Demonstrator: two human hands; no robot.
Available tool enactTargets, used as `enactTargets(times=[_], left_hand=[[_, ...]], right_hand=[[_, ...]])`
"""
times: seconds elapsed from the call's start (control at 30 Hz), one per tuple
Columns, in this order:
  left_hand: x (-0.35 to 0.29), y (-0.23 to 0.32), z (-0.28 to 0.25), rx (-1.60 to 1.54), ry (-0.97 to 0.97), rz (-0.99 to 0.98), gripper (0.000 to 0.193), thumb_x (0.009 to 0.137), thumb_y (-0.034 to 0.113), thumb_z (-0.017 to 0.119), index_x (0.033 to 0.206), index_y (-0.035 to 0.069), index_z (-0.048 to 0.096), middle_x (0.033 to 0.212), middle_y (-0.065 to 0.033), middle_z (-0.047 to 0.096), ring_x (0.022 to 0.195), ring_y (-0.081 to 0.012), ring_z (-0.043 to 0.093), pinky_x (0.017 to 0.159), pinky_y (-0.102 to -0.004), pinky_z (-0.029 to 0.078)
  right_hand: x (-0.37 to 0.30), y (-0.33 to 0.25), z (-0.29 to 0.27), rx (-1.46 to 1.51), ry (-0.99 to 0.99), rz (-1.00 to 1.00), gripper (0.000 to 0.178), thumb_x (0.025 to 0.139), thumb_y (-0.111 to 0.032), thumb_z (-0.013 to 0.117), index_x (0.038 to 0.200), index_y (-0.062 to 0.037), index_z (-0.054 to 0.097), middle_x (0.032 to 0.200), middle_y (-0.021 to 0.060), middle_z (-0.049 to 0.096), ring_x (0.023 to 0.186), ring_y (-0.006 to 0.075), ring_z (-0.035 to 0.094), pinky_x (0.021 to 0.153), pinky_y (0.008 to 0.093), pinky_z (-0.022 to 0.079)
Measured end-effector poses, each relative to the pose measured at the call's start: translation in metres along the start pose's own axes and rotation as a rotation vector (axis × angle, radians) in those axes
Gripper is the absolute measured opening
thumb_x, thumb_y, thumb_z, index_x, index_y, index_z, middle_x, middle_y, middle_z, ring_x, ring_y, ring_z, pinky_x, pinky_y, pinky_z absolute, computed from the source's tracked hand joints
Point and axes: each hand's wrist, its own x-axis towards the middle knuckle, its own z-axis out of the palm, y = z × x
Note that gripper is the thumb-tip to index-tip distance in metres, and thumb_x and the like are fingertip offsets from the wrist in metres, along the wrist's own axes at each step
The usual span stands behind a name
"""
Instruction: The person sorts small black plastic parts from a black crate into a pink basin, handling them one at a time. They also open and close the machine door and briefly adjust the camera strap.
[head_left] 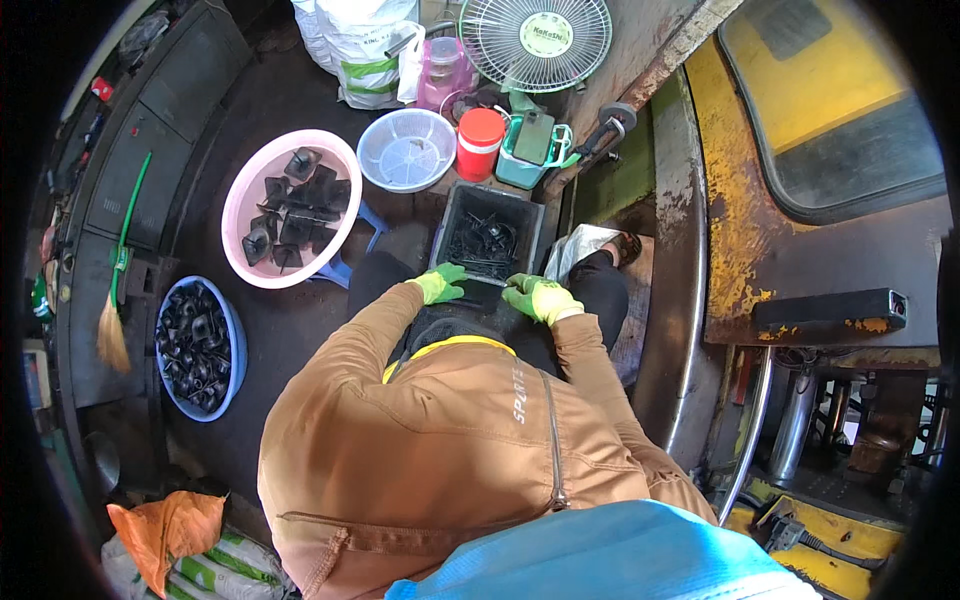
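My left hand (438, 284), in a yellow-green glove, is at the near left corner of a dark rectangular bin (540, 215), its fingers bent inward. Facing it, my right hand (543, 299), gloved the same way, is closed at the bin's near right corner. Between the hands is a dark area just below the near rim; what the fingers hold there is too dark to make out. Thin black scraps (487, 240) lie tangled inside the bin.
At the left, a pink basin (235, 205) holds black square moulded pieces, and a blue basin (240, 350) holds many dark parts. Beyond the bin stand a white basket (407, 150), a red jug (481, 140) and a fan (535, 40). A yellow machine (730, 180) rises at right.
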Motion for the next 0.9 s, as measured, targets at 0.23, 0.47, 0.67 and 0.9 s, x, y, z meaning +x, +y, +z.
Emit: enactTargets(times=[0.23,0.47,0.67,0.9], left_hand=[[-0.001,-0.004,0.006,0.032,0.037,0.051,0.054,0.082,0.037,0.054,0.129,0.010,0.048,0.142,-0.0124,0.034,0.132,-0.0307,0.029,0.108,-0.0405,0.026],[0.006,-0.007,-0.004,0.031,0.008,0.027,0.055,0.085,0.039,0.052,0.132,0.011,0.045,0.145,-0.0130,0.030,0.134,-0.0313,0.024,0.110,-0.0410,0.022],[0.008,-0.013,0.002,0.043,0.035,0.049,0.055,0.083,0.038,0.055,0.130,0.012,0.047,0.144,-0.0119,0.032,0.132,-0.0312,0.028,0.109,-0.0409,0.025],[0.007,-0.011,-0.002,0.010,0.031,0.078,0.054,0.083,0.037,0.055,0.131,0.012,0.047,0.144,-0.0110,0.031,0.134,-0.0304,0.026,0.110,-0.0401,0.023]], right_hand=[[-0.002,-0.002,0.000,0.029,-0.048,0.051,0.050,0.084,-0.041,0.052,0.119,-0.0059,0.055,0.116,0.0191,0.059,0.111,0.0349,0.053,0.093,0.0404,0.041],[0.007,0.000,-0.004,0.011,-0.013,0.002,0.048,0.084,-0.039,0.055,0.118,-0.0058,0.056,0.103,0.0152,0.065,0.095,0.0287,0.062,0.080,0.0357,0.046],[0.006,-0.001,-0.004,0.019,-0.022,-0.010,0.048,0.084,-0.040,0.052,0.117,-0.0054,0.055,0.111,0.0196,0.061,0.106,0.0358,0.055,0.089,0.0409,0.043],[0.006,0.001,-0.004,0.028,-0.001,-0.010,0.049,0.084,-0.041,0.052,0.119,-0.0065,0.055,0.111,0.0200,0.060,0.107,0.0353,0.055,0.090,0.0406,0.042]])
